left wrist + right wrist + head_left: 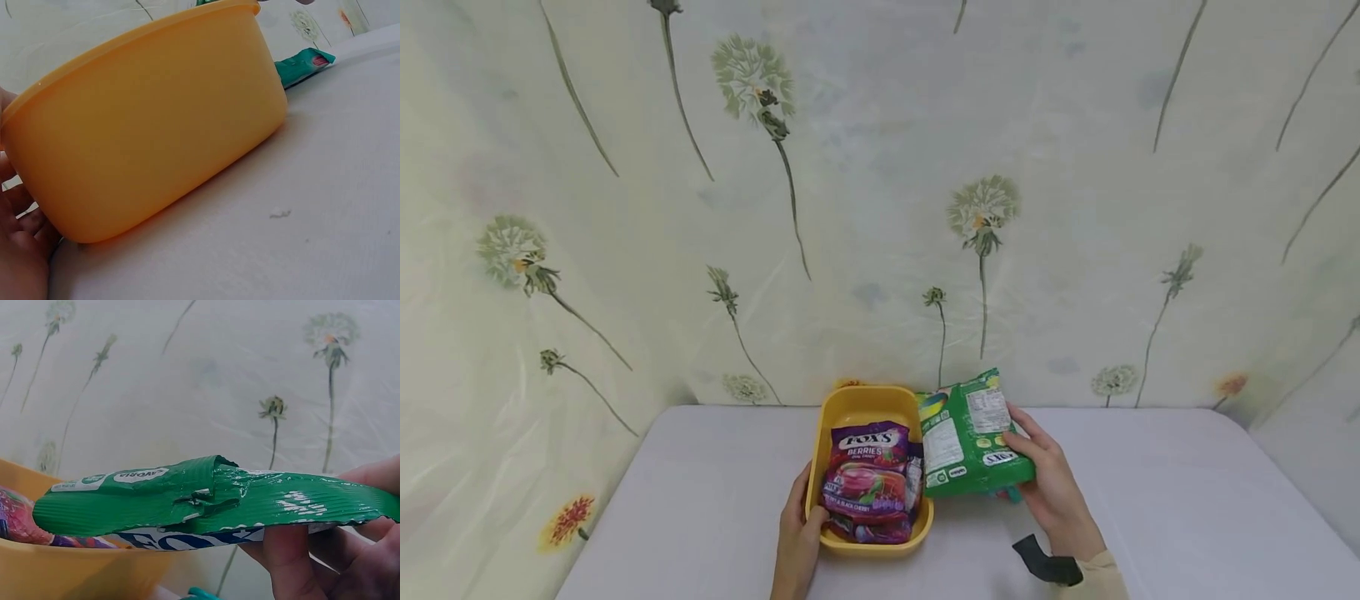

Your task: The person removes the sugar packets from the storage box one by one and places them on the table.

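A yellow plastic tub [829,533] stands on the table with a purple bag of Fox's berries candy [867,479] lying in it; another dark packet [913,483] shows at its right inner side. My left hand [800,533] grips the tub's left wall, thumb over the rim. My right hand [1048,479] holds a green bag of Fox's candy [973,442] by its right side, back label up, beside and partly over the tub's right rim. In the right wrist view, fingers [287,562] lie under the green bag and its crimped end faces the camera.
A teal packet [306,65] lies on the table just right of the tub, mostly hidden under the green bag in the head view. The white table [1187,500] meets a flower-printed curtain [880,208] at the back and sides.
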`<control>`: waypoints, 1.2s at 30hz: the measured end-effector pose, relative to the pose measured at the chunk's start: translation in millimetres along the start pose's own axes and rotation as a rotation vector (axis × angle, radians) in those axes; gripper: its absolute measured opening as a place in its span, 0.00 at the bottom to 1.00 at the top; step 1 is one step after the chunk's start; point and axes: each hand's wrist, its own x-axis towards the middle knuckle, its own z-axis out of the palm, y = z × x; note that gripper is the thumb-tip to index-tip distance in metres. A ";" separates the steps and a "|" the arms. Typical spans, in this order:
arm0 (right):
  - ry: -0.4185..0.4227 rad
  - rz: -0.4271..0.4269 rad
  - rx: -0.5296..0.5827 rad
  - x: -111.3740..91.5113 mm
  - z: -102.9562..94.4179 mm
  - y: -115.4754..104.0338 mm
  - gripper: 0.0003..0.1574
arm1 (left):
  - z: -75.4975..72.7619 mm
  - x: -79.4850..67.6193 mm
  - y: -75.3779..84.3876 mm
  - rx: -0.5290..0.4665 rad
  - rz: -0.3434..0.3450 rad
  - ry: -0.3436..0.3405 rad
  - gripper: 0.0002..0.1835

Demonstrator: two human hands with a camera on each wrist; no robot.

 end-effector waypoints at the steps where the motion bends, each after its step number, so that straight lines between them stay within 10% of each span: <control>1: 0.005 -0.002 -0.002 -0.1 -0.5 -0.1 0.38 | -0.2 0.1 0.0 0.003 0.001 -0.001 0.37; 36: 0.102 0.000 0.028 -2.0 -23.6 -3.1 0.38 | 0.3 -0.1 1.8 0.002 -0.027 -0.007 0.37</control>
